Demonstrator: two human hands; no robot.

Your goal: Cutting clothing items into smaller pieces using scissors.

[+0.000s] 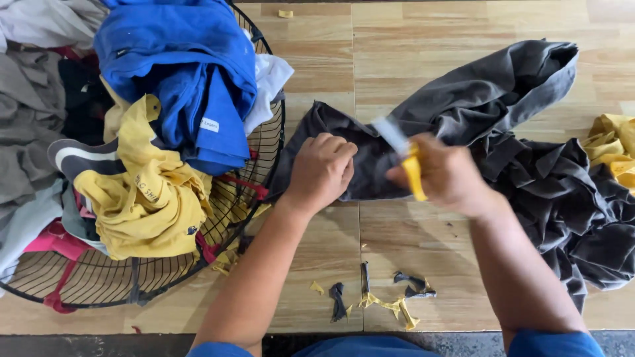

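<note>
The wooden table [423, 39] carries a dark grey garment [529, 145] in its middle. Left of this garment lies a black wire guard [261, 152]. Right of it lies a yellow cloth [612, 142]. Below it lie small cloth scraps [383, 297].

Bare wooden table [430, 39] lies open along the far edge and between the forearms near the front, broken only by small cloth scraps [380, 297]. A wire basket [268, 142] heaped with clothes [178, 73] blocks the left; a dark garment [529, 152] sprawls across the right.
</note>
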